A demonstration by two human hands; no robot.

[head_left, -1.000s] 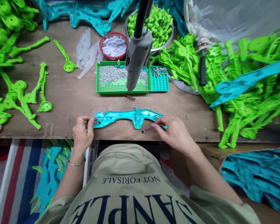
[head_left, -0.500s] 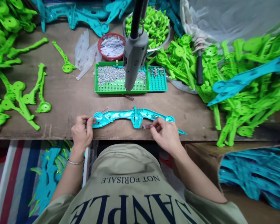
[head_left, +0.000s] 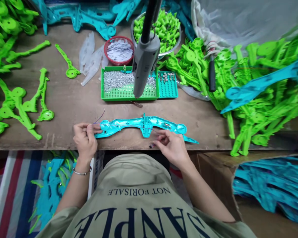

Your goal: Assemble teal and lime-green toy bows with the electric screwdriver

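A turquoise plastic bow-shaped shell lies across the near part of the table, its hollow, ribbed side up. Thin dark wires run lengthwise over it, with a loose end sticking up past its left tip. My left hand is closed on the wires at that tip, fingertips against the shell. Below the shell's right half, my right hand pinches the other stretch of wire. A small dark piece shows by its fingertips, too small to name.
A grey electric screwdriver hangs over a green tray of screws. Beside that are a blue tray of small metal parts, a red basket and a bowl of green pieces. Green parts pile up left and right.
My right hand has shifted slightly left and down, and the small piece at its fingertips is lower. At the left tip the loose wire end now stands higher and further left.
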